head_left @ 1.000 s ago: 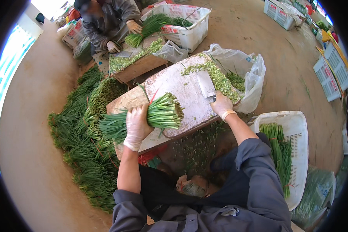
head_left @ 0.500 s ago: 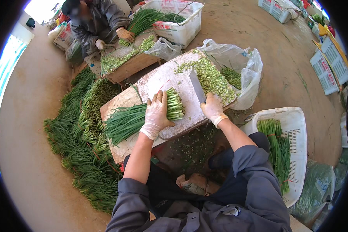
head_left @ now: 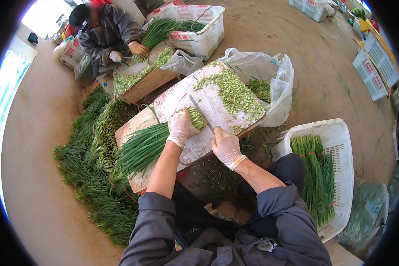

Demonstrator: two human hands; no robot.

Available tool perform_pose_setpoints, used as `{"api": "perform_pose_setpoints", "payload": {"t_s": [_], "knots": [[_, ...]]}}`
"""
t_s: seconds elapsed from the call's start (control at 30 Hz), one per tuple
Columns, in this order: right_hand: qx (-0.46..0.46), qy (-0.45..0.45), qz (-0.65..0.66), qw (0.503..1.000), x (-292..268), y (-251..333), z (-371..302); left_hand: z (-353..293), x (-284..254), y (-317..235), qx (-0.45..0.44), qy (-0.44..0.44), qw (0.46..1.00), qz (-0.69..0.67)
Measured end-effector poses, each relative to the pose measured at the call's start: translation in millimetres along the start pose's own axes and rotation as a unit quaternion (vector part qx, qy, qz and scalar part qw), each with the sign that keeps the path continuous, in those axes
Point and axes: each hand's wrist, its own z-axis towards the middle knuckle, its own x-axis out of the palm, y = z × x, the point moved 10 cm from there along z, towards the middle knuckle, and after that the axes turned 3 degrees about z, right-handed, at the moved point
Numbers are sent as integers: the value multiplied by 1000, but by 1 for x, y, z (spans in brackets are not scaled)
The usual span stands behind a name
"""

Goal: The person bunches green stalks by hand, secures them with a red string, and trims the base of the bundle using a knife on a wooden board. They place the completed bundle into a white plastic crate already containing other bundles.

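My left hand (head_left: 181, 127), in a thin pale glove, is closed round a bunch of green chives (head_left: 142, 146) close to its light stem ends. The bunch lies across a worn cutting board (head_left: 173, 103), its leaves trailing to the lower left. In my gloved right hand (head_left: 227, 147) is the handle of a knife (head_left: 201, 111). Its blade points up and to the left, right beside the stem ends; whether it touches them I cannot tell. Chopped stem pieces (head_left: 230, 94) are strewn over the board's far right part.
A clear plastic bag (head_left: 284, 86) with trimmings hangs at the board's far edge. Tied bunches (head_left: 312, 177) fill a white crate (head_left: 342, 170) on my right. More chives (head_left: 93, 164) are heaped at left. Across from me, a co-worker (head_left: 108, 35) holds chives at another board.
My right hand has brought the knife left and nearer, from above the trimmings to the stem ends. My left hand has closed its spread fingers round the bunch, slightly farther right.
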Motion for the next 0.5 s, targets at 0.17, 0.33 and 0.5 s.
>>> {"api": "perform_pose_setpoints", "payload": {"t_s": [0.17, 0.33, 0.5], "knots": [[2, 27, -13, 1000, 14, -1, -3, 7, 4, 4, -24, 43, 998, -27], [26, 62, -21, 998, 28, -7, -3, 7, 5, 3, -18, 30, 999, 2], [76, 133, -2, 988, 34, -10, 4, 6, 0, 0, -10, -1, 1000, 20]]}}
